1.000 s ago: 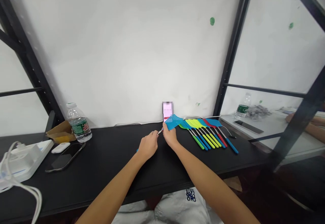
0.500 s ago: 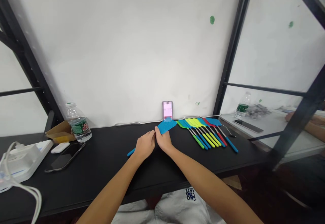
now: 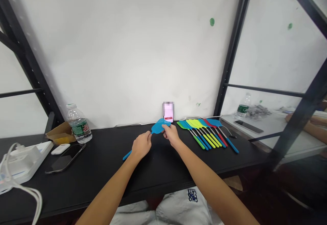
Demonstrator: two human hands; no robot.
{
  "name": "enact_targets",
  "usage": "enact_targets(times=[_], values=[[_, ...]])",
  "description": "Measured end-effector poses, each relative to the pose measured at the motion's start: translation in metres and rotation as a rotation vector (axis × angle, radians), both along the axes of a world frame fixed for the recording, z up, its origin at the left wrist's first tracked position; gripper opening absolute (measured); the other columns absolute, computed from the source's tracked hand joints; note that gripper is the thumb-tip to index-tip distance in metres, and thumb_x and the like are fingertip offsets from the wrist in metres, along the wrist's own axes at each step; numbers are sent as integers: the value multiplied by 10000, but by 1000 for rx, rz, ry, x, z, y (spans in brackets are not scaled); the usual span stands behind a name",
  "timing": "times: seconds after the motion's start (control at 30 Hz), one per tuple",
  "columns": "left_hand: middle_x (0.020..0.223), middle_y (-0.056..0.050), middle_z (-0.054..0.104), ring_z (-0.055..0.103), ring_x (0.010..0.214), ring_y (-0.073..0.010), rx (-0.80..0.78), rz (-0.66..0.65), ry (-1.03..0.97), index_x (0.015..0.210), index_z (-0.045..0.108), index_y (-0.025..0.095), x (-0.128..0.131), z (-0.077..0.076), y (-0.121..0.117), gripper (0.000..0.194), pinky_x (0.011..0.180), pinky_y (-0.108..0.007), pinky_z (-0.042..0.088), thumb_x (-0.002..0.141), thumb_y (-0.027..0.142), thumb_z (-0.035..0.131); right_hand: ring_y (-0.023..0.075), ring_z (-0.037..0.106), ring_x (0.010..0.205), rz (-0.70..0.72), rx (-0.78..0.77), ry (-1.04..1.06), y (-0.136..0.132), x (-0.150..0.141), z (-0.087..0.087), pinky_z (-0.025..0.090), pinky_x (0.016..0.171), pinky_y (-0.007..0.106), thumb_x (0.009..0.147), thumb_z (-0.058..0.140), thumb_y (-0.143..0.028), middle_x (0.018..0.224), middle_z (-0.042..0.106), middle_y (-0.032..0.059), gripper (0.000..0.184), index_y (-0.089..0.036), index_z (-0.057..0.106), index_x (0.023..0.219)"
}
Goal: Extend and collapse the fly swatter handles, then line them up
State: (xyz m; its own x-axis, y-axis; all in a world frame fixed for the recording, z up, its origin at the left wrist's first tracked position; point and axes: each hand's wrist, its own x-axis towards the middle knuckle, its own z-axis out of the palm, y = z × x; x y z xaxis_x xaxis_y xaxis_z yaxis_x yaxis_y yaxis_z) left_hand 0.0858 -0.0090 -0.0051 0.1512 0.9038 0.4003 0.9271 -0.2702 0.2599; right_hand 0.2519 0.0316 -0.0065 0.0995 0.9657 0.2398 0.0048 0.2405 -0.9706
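Note:
A blue fly swatter (image 3: 157,126) is held in the air over the black table, its mesh head up and its blue handle slanting down to the left. My left hand (image 3: 142,144) is closed around its shaft below the head; the palm hides most of the shaft. At the lower right edge of the mesh, my right hand (image 3: 171,133) pinches the head between thumb and fingers. To the right lies a fanned row of several fly swatters (image 3: 204,124) in green, blue, yellow and red, heads toward the wall and handles toward me.
A lit phone (image 3: 168,111) leans on the wall behind the swatter. On the left are a water bottle (image 3: 79,124), a cardboard box (image 3: 60,133), a white case (image 3: 60,149), a dark phone (image 3: 66,158) and a power strip (image 3: 38,155). Black metal posts (image 3: 233,48) frame the table (image 3: 102,177).
My right hand has shifted from the swatter's neck, beside my left hand, to the edge of its mesh head. The swatter and my left hand have moved slightly left.

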Motion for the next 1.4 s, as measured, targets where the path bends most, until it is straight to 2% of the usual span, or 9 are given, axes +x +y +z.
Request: enact_targets(times=[0.13,0.3,0.4,0.53,0.7,0.93,1.13,1.4], values=[[845,-28,634,584,774,-184,1,-18,1,825,505,237,0,-2,3,271,580,-263,269,961,341,294,104,453,410,128,-53,182,4,1,0,243,365,208,670,617,-323,474,468,-35,184,-179,502,658],[842,-31,634,582,773,-187,-20,-15,1,845,527,243,-1,0,2,290,581,-263,283,963,347,283,89,459,485,180,-105,264,13,17,3,273,407,197,605,713,-311,560,522,-19,245,-151,549,693],[835,-28,633,583,767,-187,-33,-20,12,843,530,242,0,0,0,290,584,-265,290,962,347,287,89,474,527,192,-158,271,18,33,5,308,449,204,589,737,-303,606,548,-20,255,-153,593,738],[870,-24,643,589,797,-190,-41,-47,45,852,528,247,3,-1,-2,260,602,-267,303,954,330,305,109,516,594,277,-222,233,20,51,7,384,542,235,548,752,-205,636,580,-14,230,-164,609,724],[889,-21,650,594,817,-190,-50,-63,80,859,528,252,4,-2,-1,245,612,-261,306,950,328,313,136,550,645,378,-183,209,22,60,5,412,618,267,536,707,-125,679,604,-6,222,-172,609,730],[879,-17,649,593,801,-187,-65,-102,86,863,526,254,2,-2,0,244,618,-255,315,951,330,311,137,536,681,338,-73,107,24,60,3,372,625,245,501,600,-89,707,596,-23,263,-176,591,750],[866,-22,647,589,778,-182,-77,-118,100,849,532,243,4,-2,-1,256,594,-258,292,950,323,310,112,446,596,203,14,-39,28,57,-1,299,565,227,508,515,-121,618,520,-46,178,-178,544,674],[804,-16,621,558,713,-167,-87,-142,69,821,524,245,3,-7,3,253,592,-254,283,943,336,322,132,470,625,46,125,-126,32,52,-8,344,592,242,551,485,-156,610,525,-26,141,-180,588,643]])
